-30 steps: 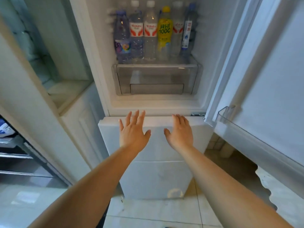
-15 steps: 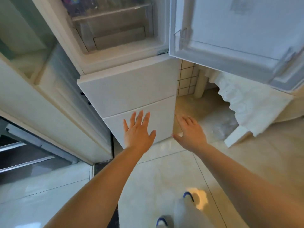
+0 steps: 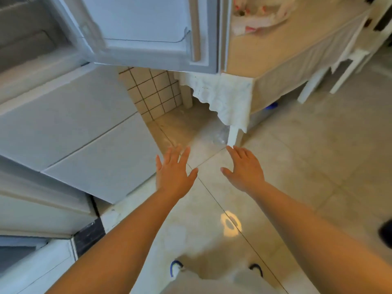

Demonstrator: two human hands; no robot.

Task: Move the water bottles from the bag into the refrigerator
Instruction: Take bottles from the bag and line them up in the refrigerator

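Both hands empty: left hand (image 3: 174, 172) and right hand (image 3: 244, 168) hang flat with fingers spread over the floor. I see the bag (image 3: 257, 16) on the table (image 3: 297, 35), up and right of both, so right hand's nearer; fridge door (image 3: 146, 28) open on the left

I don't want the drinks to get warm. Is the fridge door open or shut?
Open. The refrigerator door swings out from the cabinet, its inner shelf showing.
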